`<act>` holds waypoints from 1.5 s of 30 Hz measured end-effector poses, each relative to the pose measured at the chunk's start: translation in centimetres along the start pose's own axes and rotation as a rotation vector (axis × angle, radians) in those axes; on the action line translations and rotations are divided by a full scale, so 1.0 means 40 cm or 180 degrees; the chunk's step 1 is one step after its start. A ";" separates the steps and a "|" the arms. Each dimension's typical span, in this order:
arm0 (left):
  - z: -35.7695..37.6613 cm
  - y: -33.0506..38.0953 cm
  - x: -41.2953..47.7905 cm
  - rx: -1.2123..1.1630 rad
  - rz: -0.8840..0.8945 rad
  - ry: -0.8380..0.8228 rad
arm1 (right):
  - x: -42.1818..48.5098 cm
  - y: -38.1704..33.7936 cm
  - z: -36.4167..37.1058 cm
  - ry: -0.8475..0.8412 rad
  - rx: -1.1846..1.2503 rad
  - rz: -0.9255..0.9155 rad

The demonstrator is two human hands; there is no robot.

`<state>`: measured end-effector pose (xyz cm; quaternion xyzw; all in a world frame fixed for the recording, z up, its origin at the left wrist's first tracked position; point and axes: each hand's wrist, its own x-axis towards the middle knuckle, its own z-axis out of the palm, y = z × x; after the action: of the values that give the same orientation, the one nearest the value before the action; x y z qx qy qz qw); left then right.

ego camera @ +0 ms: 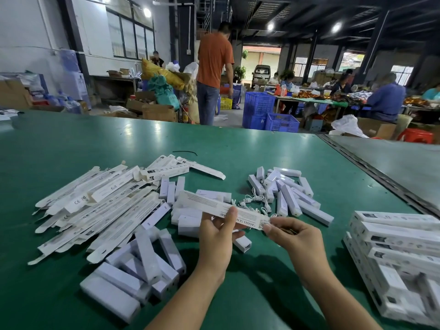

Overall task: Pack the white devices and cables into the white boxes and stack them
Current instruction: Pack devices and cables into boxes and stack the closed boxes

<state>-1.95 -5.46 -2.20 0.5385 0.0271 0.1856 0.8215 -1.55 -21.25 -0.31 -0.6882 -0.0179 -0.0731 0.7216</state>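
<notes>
A long white box (pixel 209 204) is held flat above the green table (pixel 71 148). My left hand (pixel 217 232) grips it near its middle, thumb on top. My right hand (pixel 289 231) pinches the box's right end flap. Flattened white boxes (pixel 95 206) lie in a heap at the left. White devices (pixel 292 194) are piled behind my right hand, with white cables (pixel 256 202) beside them. More white devices (pixel 140 265) lie at the lower left. Packed boxes (pixel 400 246) are stacked at the right.
A thin black wire (pixel 185 152) lies farther back on the table. A metal seam (pixel 381 177) runs diagonally along the table's right side. Beyond the table stand blue crates (pixel 269 113), cardboard boxes and a person in an orange shirt (pixel 214 60); others sit at a far bench.
</notes>
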 end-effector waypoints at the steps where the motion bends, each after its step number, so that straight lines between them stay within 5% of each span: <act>1: 0.000 -0.002 -0.001 0.0059 0.0026 -0.0039 | 0.001 0.000 -0.002 0.0019 0.0085 0.0034; 9: 0.001 -0.010 -0.008 0.0203 0.0099 -0.0092 | 0.000 0.013 0.011 0.0146 0.0613 0.0528; 14: -0.003 -0.010 0.001 0.0227 0.0040 0.0083 | 0.004 0.013 0.010 -0.0239 0.0427 0.0728; 25: -0.009 -0.013 0.012 0.0045 -0.0373 0.0158 | -0.010 0.008 0.018 -0.0266 -0.0136 0.0089; 35: -0.017 0.002 0.022 0.0076 -0.0684 0.0121 | -0.009 0.002 0.004 -0.0681 0.0043 0.0230; 45: -0.012 0.014 0.011 0.0067 -0.1016 -0.0146 | -0.014 -0.001 -0.006 -0.0842 -0.0510 -0.0582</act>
<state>-1.80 -4.69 -1.84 0.5401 0.0956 0.0400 0.8352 -2.12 -21.43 -0.35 -0.7427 -0.1693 -0.0485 0.6461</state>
